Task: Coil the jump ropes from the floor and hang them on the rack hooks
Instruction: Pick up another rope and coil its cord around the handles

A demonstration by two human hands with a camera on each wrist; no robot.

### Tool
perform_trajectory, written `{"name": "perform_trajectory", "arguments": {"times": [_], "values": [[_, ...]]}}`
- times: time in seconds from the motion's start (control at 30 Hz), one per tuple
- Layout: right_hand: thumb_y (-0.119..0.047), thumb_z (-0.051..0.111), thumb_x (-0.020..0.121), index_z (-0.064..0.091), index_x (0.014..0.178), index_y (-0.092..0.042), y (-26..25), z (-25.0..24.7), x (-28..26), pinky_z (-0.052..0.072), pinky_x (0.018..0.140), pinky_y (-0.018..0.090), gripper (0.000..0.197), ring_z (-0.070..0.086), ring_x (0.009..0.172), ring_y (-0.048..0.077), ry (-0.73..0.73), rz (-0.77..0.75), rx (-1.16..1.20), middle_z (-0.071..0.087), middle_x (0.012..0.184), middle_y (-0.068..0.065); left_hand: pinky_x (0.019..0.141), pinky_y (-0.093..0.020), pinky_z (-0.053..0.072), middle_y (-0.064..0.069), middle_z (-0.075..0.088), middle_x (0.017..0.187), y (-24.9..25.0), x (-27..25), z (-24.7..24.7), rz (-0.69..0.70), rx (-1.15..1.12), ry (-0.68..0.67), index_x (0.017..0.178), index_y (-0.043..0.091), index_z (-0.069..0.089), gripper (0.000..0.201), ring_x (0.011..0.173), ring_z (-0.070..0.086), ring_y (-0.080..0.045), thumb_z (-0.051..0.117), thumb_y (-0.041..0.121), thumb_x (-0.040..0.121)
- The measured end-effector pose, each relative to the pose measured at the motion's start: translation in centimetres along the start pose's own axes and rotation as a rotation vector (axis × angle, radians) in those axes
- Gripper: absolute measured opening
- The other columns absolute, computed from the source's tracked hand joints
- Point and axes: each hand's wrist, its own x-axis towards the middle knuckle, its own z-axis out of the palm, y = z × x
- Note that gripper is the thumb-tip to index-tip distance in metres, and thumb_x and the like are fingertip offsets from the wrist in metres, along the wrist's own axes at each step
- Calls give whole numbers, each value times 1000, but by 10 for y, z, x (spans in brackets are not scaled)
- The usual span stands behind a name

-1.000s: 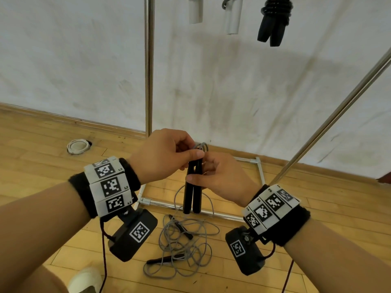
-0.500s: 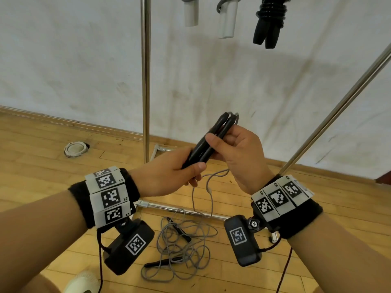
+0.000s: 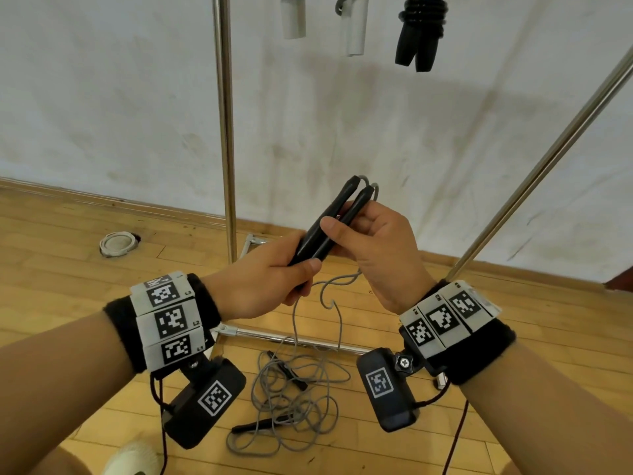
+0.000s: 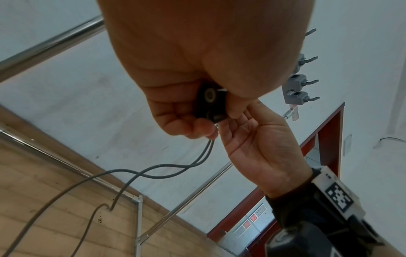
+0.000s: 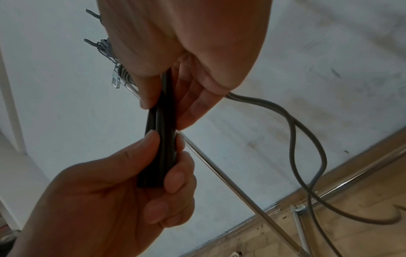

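We see both hands clamped on the paired black handles (image 3: 329,228), left hand (image 3: 263,282) low, right hand (image 3: 373,248) high, only the head view showing grey cord (image 3: 298,389) tangled on the floor (image 3: 68,255) below the rack (image 3: 224,132).

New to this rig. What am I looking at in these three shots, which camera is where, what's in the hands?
No robot here: a person wears one camera on the head and one under each wrist, on bands with printed markers.

The head view looks down at both hands. The left hand grips the lower end of two black handles held side by side; the right hand pinches them higher up. Their grey cord trails down to a loose tangle on the wooden floor, where another rope's handle lies.

The wrist views show the same grip from below. Coiled ropes already hang on the metal rack.
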Motion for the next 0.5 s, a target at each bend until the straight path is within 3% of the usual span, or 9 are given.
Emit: {"name": "perform_trajectory", "arguments": {"times": [0.13,0.2,0.27,0.33,0.4,0.5], "values": [[-17,75,85,67,106,-11,-7,-10,2,59,70,32,23,74,91,21,-114,53,-188,76,95,6,61,-32,51,0,66,74,2,1,-7,-16,42,26,112,13,52,13,61,60,-16,46,21,103],[-18,77,83,68,103,-11,-8,-19,3,58,64,30,23,74,83,18,-157,105,-299,77,87,5,59,-31,49,1,65,73,2,2,-13,-5,102,42,107,16,52,9,60,58,-14,47,22,102],[-20,80,80,65,87,-12,-5,-27,5,53,56,29,19,70,63,14,-76,115,-473,72,68,3,60,-33,48,2,64,71,3,1,-19,3,160,44,101,20,52,5,59,56,-12,48,23,102],[-28,83,75,54,77,-18,0,-36,9,47,54,28,30,55,52,11,104,63,-708,60,61,-2,61,-35,49,3,63,71,4,0,-25,7,195,25,97,22,51,5,60,55,-11,49,24,102],[-35,83,73,48,87,-29,4,-42,12,46,55,23,38,46,57,9,200,-29,-775,51,70,-5,61,-33,49,4,63,71,5,-2,-28,16,210,-10,96,21,51,8,60,55,-11,49,27,101],[-33,74,84,50,97,-50,9,-43,14,47,68,17,32,57,78,3,60,-67,-698,56,93,-10,60,-32,49,5,63,72,6,-6,-30,32,207,-56,100,18,52,13,60,56,-12,48,31,99]]}}
